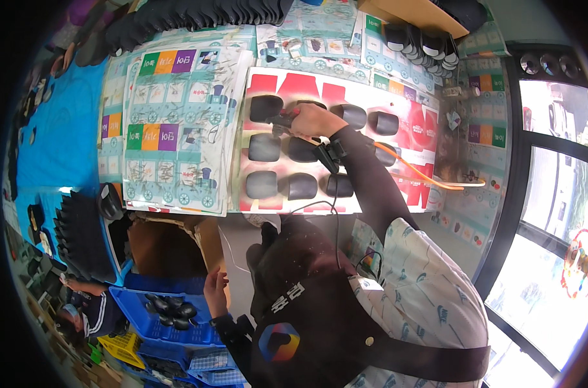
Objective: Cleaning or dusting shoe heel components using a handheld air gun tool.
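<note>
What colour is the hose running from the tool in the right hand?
Orange; the hose shows best in the head view.

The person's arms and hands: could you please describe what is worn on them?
Both hands are bare. The right hand comes out of a long, close-fitting dark sleeve, with a black strapped device at the wrist. The left hand also ends a dark sleeve, with a similar black wrist device. A thin black cable runs alongside the right sleeve.

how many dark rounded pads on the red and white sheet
About 10 dark rounded pads on the red and white sheet: four top, three middle, three bottom; the right hand may hide more.
</note>
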`<act>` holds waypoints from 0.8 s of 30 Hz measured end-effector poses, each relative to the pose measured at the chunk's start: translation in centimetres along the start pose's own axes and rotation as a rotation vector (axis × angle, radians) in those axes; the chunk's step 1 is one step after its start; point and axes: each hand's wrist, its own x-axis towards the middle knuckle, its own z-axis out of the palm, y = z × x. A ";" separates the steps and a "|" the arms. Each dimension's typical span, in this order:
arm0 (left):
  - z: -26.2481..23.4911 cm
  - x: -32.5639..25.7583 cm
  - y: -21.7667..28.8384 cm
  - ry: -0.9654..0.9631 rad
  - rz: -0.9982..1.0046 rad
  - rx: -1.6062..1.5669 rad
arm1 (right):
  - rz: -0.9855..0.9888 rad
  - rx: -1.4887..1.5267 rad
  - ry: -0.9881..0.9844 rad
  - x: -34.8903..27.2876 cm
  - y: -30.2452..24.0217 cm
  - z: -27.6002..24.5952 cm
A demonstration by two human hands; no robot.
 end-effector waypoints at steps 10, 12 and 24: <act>-0.6 -0.4 -2.1 0.009 0.007 -0.003 | 0.103 0.222 0.072 -1.9 0.1 1.8; -0.8 -0.5 -2.7 0.012 0.011 -0.002 | 0.143 0.158 0.059 -2.4 0.0 1.5; -1.8 -0.6 -7.3 0.001 0.070 -0.121 | 0.051 0.148 0.052 -5.5 -2.6 5.1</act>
